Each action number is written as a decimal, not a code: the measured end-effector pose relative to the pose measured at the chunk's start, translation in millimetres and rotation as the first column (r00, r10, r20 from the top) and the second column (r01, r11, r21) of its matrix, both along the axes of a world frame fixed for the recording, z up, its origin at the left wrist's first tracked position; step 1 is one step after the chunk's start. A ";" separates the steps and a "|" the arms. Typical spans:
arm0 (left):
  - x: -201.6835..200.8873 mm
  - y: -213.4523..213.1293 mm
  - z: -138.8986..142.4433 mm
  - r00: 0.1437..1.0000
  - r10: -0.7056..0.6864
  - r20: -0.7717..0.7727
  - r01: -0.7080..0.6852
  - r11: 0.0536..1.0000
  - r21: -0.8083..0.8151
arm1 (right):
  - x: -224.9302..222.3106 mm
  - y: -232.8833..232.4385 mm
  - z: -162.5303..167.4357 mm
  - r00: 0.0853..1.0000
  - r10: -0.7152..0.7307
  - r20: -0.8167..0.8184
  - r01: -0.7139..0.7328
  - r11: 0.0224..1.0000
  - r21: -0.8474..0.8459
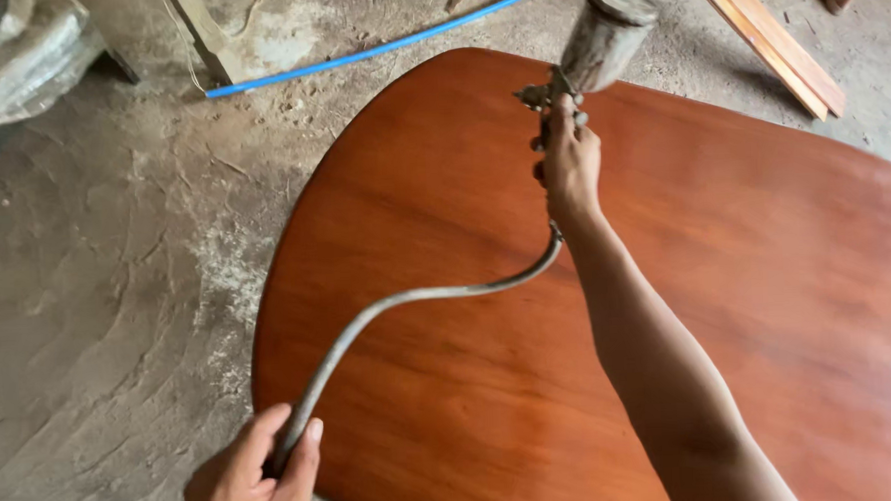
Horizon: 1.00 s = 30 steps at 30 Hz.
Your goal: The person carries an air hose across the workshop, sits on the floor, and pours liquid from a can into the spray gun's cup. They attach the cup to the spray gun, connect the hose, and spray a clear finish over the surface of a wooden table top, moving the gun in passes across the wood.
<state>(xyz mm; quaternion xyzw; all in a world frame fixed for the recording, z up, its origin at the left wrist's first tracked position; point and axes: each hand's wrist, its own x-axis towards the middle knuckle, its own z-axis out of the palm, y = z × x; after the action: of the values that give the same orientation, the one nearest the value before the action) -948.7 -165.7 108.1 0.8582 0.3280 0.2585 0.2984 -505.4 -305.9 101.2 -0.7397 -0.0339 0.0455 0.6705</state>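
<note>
Gripped tight in the right hand (569, 160), a spray gun (585, 59) hangs over the far part of the glossy reddish tabletop (768, 297); the left hand (250, 479) clasps its grey hose (408, 300) near. Coating seems underway; steady, even passes matter next.

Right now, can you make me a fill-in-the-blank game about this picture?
1. The right hand holds a spray ____.
2. The left hand grips the grey ____.
3. The big wooden tabletop looks reddish-____.
4. The thin pipe on the floor is ____.

Missing words: gun, hose, brown, blue.
</note>
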 end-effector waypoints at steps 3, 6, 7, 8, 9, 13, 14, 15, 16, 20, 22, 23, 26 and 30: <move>20.3 17.8 -12.4 0.999 0.033 0.033 -0.029 0.994 -0.106 | 34.2 48.9 -18.4 0.999 0.005 -0.052 -0.006 0.999 -0.031; 29.6 24.5 -33.3 0.998 0.014 0.067 -0.009 0.998 -0.068 | 54.4 89.4 -37.7 0.995 0.026 -0.092 -0.026 1.000 -0.003; 33.7 27.6 -41.4 0.999 0.004 0.051 0.001 0.995 -0.103 | 61.9 100.1 -42.5 0.996 0.034 -0.087 -0.034 0.999 -0.001; 39.9 31.4 -49.7 0.999 -0.005 0.039 0.010 0.990 -0.137 | 71.4 109.8 -45.4 0.996 0.042 -0.078 -0.042 0.999 0.001; 46.4 33.0 -56.8 1.000 -0.013 0.028 0.018 0.985 -0.170 | 80.8 118.0 -48.3 0.994 0.058 -0.089 -0.059 0.998 -0.002; 72.8 23.6 -63.9 0.998 -0.029 0.063 0.044 0.965 -0.259 | 123.8 129.8 -59.6 0.987 0.073 -0.142 -0.079 0.996 -0.039; 79.6 19.0 -58.7 0.999 -0.044 0.027 0.050 0.962 -0.268 | 135.2 126.5 -62.7 0.986 0.061 -0.158 -0.071 0.996 -0.057; 87.9 12.3 -52.4 0.998 -0.058 -0.007 0.054 0.959 -0.277 | 145.6 119.5 -66.1 0.986 0.069 -0.149 -0.077 0.996 -0.043; 99.1 2.4 -46.0 0.997 -0.082 -0.008 0.078 0.975 -0.209 | 156.0 107.4 -69.6 0.987 0.078 -0.139 -0.083 0.996 -0.031; 153.1 -42.5 -13.4 0.970 -0.242 0.005 0.241 0.965 -0.104 | 196.6 28.7 -72.1 0.979 0.012 -0.205 -0.020 0.999 -0.033; 178.6 -71.2 0.1 0.947 -0.322 -0.006 0.318 0.938 -0.138 | 207.0 -26.4 -74.2 0.985 -0.004 -0.173 0.000 1.000 -0.023; 189.3 -90.1 5.4 0.937 -0.350 -0.020 0.343 0.926 -0.157 | 208.8 -55.1 -77.2 0.987 -0.017 -0.162 0.014 1.000 -0.020; 214.6 -152.5 17.2 0.905 -0.419 -0.069 0.403 0.899 -0.174 | 220.3 -143.1 -77.2 0.976 -0.092 -0.198 0.088 0.996 -0.033; 234.0 -247.7 22.6 0.895 -0.433 -0.105 0.410 0.894 -0.182 | 237.4 -259.6 -69.2 0.983 -0.114 -0.143 0.108 0.993 -0.051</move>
<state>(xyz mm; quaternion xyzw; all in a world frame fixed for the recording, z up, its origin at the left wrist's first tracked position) -714.7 -413.4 130.7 0.8993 0.1735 0.0990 0.3892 -268.0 -565.5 32.0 -0.7494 0.0574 0.0626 0.6567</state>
